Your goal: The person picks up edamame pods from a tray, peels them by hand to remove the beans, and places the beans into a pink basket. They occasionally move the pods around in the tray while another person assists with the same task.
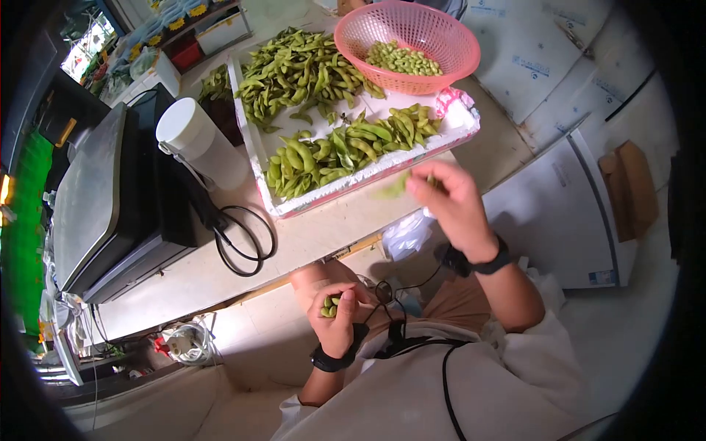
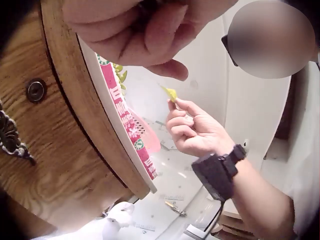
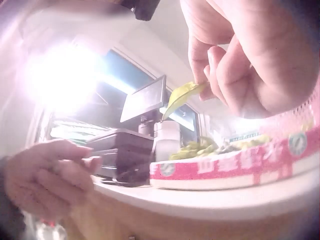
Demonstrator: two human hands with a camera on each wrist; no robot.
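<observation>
The right hand pinches a green pod by one end between thumb and fingers, just off the tray's front edge; the pod is blurred in the head view. Lower and to the left, the left hand is curled round several green beans or pods near the person's lap. In the white foam tray lie a large heap of pods at the back and a smaller row of pods along the front. A pink basket holding shelled beans rests at the tray's back right corner.
Left of the tray stand a white lidded cup and a black machine with a flat top. A looped black cable lies on the counter. A white plastic bag hangs below its front edge.
</observation>
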